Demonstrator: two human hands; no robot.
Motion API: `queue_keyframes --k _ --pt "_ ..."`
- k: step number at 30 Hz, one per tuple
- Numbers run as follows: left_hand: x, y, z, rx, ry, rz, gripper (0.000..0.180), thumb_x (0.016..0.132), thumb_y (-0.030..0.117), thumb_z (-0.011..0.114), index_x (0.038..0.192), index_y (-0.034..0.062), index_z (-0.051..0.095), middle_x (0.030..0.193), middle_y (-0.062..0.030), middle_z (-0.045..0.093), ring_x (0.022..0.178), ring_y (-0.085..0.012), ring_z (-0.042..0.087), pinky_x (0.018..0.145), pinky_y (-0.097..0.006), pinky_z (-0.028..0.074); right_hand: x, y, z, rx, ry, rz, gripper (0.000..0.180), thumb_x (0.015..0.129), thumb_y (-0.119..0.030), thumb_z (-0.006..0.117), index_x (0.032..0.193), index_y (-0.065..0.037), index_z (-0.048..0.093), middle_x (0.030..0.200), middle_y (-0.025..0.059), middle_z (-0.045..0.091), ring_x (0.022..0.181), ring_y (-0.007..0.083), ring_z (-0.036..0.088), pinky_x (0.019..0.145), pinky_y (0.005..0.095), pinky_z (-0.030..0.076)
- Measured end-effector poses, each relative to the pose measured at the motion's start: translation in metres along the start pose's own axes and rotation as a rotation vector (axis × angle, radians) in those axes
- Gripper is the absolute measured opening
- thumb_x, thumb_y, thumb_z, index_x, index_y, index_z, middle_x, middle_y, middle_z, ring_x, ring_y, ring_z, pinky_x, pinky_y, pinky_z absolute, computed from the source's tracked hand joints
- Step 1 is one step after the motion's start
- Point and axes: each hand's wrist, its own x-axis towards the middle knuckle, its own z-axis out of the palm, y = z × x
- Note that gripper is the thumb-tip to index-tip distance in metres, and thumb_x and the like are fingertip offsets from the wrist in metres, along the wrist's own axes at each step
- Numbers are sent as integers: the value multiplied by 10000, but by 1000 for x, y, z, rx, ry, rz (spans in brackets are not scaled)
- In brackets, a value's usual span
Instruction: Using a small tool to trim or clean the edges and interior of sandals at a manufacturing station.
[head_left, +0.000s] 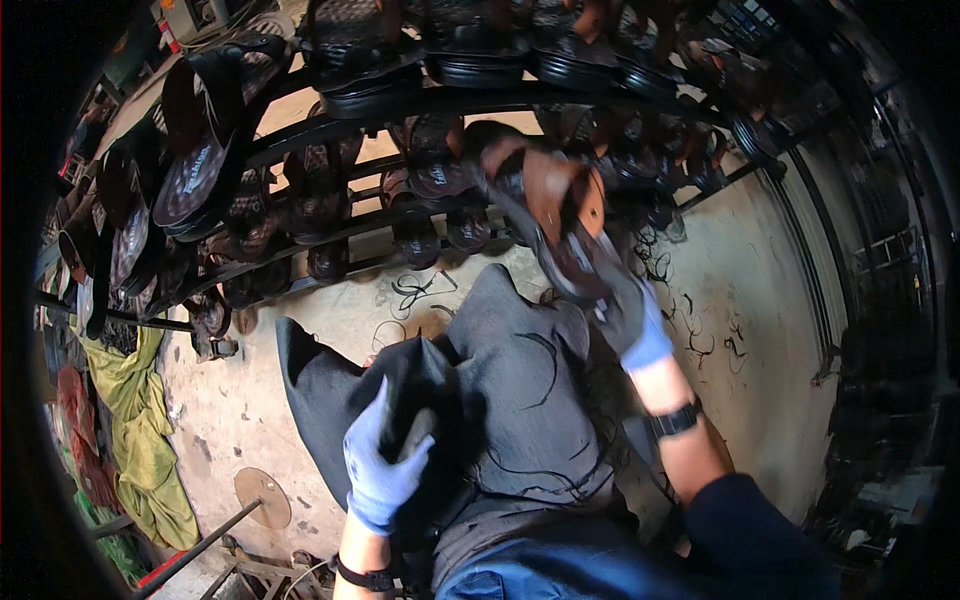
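Floor [235,385] spreads nearside of the rack [470,98]; our right hand [632,318] grips the sandal [550,195], jutting rackward; our left hand [385,460] gapes.

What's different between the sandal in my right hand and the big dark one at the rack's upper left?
The held sandal shows tan straps; the rack sandal has a dark strap. The right hand holds the held sandal, while the rack sandal sits on the black rack. Both have dark soles.
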Motion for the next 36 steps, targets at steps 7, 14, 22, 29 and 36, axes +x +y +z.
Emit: queue_keyframes --k 7,14,22,29,36 --pt "56 22 0 -890 -34 -124 563 851 175 655 1333 -27 445 1178 -117 612 1042 -174 595 936 -292 452 -80 -82 -105 410 -382 201 622 754 -102 677 1338 -50 470 1174 197 596 1065 366 584 903 376 470" --pt "-18 -32 -55 -230 104 -98 486 749 310 725 1058 -53 632 953 -90 681 876 -153 638 821 -293 494 -74 -131 -74 222 -417 -168 468 789 -128 586 1253 -79 554 913 161 612 746 354 602 650 431 476" --pt "-45 -46 -66 -229 133 -145 713 670 502 802 1080 -56 631 956 -94 677 867 -150 635 805 -287 500 -99 -155 -34 262 -514 -233 336 785 -196 621 1119 -172 655 762 65 557 599 260 565 541 391 451" --pt "-35 -40 -70 -199 45 -135 591 603 325 846 1040 -34 676 975 -109 698 879 -169 656 818 -293 506 -61 -170 -24 87 -596 -350 319 801 -199 595 1115 -176 647 762 84 559 618 245 589 568 382 471" --pt "15 7 -99 -61 -181 -14 606 594 303 862 1036 -59 661 974 -123 703 867 -158 669 793 -275 511 -20 -182 -32 155 -539 -463 320 739 -166 635 1056 -162 678 744 93 573 612 287 585 525 413 439"
